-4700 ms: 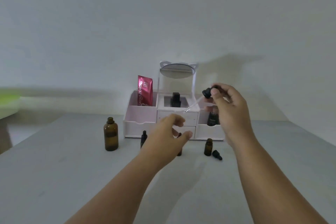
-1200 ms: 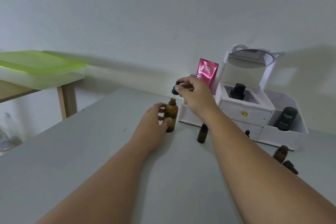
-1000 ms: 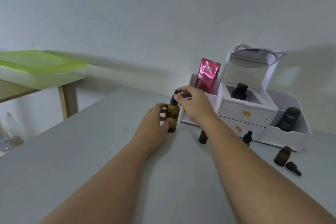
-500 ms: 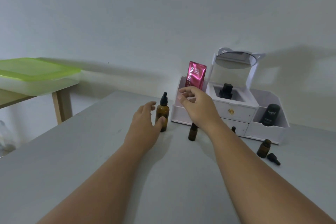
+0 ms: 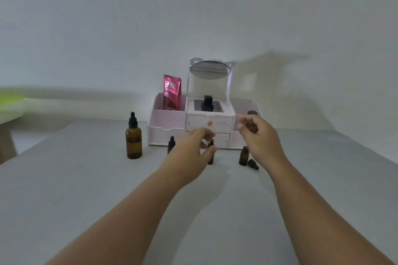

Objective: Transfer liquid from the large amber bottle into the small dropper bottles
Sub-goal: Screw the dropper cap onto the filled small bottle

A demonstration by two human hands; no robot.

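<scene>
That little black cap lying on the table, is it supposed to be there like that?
The dropper cap lies on its side on the table, off the open small bottle beside it. That bottle stands uncapped. Nothing looks spilled or broken.

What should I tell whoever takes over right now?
Left hand: fingers around the middle small bottle, grip not clearly closed.
Right hand: raised, empty, fingers curled.
Big amber bottle: upright at left, dropper cap on.
Left small bottle: capped.
Right small bottle: open, its cap lying beside it.
Done: big bottle closed.
Left: fill levels cannot be seen; check them, top up, cap the open bottle.
</scene>
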